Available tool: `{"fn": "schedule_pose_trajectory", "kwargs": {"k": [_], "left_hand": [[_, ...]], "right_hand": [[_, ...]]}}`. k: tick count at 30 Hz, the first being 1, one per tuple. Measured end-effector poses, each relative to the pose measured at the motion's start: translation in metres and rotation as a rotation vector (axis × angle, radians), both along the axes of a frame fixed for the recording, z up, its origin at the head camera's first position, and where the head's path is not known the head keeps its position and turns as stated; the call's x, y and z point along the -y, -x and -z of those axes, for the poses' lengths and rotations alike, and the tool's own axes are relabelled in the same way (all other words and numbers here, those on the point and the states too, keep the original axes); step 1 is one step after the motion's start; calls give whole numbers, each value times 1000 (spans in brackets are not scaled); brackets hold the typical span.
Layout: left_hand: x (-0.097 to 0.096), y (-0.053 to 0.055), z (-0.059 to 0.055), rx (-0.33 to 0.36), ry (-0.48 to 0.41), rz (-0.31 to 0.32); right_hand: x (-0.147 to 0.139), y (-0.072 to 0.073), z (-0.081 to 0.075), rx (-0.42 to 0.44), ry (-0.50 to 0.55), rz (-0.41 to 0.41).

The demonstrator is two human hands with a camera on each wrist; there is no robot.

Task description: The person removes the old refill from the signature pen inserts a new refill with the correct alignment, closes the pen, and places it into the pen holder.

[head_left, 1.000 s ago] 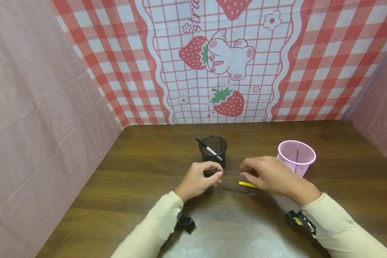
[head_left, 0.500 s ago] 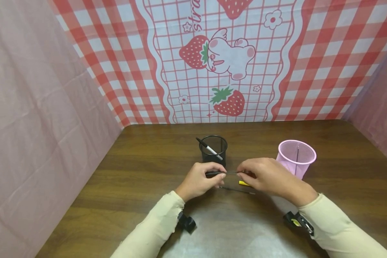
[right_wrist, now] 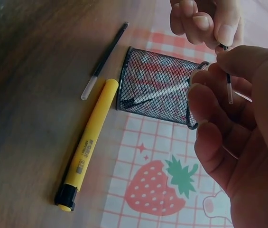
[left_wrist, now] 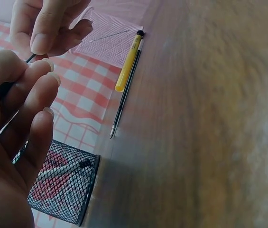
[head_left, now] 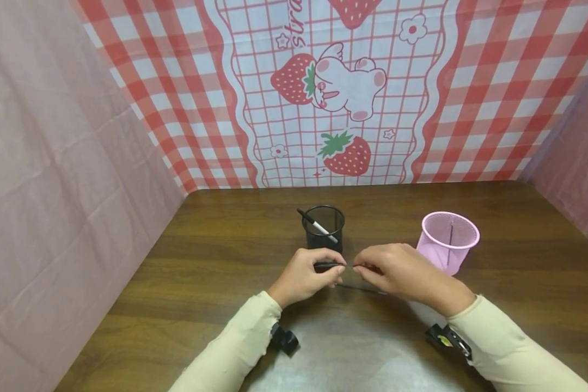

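My left hand pinches a slim black pen piece between thumb and fingertips. Facing it, my right hand pinches a thin pen refill, whose black end points into the left fingers and whose pale end sticks out behind the right fingertips. The two hands' fingertips are nearly touching. Below them on the table lies a second black refill with a clear end. Beside it rests a yellow pen barrel with a black clip end, hidden behind my right hand in the head view.
Just beyond my left hand stands a black mesh pen cup with a white and black pen leaning in it. A pink mesh cup stands to the right, behind my right hand. A checked strawberry cloth hangs at the back.
My right hand has moved left, closing the gap to the left hand, so less of the refill shows between them. The left hand has stayed nearly in place.
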State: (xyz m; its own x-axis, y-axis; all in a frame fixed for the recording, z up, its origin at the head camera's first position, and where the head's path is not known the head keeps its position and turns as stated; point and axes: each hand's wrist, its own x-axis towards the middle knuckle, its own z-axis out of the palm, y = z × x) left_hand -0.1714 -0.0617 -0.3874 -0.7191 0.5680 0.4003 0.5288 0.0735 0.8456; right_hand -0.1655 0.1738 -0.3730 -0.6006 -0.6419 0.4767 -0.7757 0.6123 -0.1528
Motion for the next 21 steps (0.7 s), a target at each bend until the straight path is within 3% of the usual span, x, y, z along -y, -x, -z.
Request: {"fn": "schedule_pose_trajectory", "kwargs": {"k": [7, 12, 21], "left_hand": [[0, 0, 1, -24, -20, 6], [1, 2, 1, -13, -45, 15], [4, 5, 1, -1, -23, -29]], "right_hand": [[-1, 1, 0, -15, -2, -4], [-6, 1, -3, 22, -4, 38], [-10, 1, -8, 44, -18, 76]]}}
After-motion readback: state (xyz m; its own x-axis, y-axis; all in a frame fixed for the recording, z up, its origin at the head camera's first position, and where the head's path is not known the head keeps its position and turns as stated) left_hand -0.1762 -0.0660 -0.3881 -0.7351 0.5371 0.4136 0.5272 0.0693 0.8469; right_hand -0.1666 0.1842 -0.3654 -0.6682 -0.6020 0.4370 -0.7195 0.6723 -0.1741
